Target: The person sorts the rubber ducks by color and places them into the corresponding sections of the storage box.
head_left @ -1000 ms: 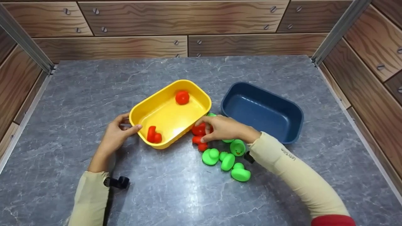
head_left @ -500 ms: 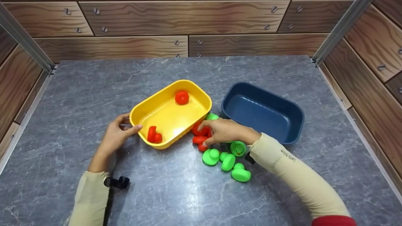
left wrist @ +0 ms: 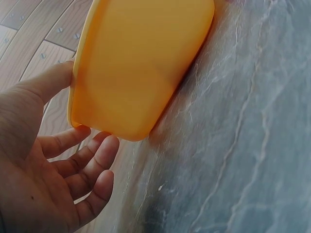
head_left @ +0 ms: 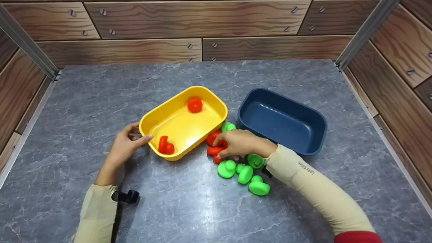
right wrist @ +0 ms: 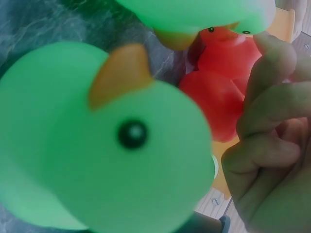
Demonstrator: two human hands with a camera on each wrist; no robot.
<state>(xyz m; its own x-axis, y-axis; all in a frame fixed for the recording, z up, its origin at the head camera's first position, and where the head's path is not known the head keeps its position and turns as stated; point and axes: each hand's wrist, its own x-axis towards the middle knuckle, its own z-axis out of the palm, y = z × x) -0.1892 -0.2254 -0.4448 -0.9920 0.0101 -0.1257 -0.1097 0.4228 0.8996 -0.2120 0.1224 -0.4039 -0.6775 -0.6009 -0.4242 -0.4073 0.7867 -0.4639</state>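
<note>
The setting was a staged test enclosure, not a lived-in room. A grey marble-pattern tabletop (head_left: pixel 101 101) was boxed on three sides by wood-grain panels (head_left: pixel 202 20) fixed with exposed screws (heads visible across every board), joined at the corners by bare aluminium rails (head_left: pixel 364 33). Beyond the person's fingertips the rear panel closed the space. Strapped wrist cameras (head_left: pixel 126 195) indicated a recording rig.

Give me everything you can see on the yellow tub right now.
The yellow tub is a rounded-rectangle bin of smooth, glossy plastic, upright on the grey table, set at a slant beside the blue tub. Inside lie two red ducks, one at the far end and one at the near end. The left hand holds its near left corner, thumb on the rim. More red ducks lie against its right wall.
</note>
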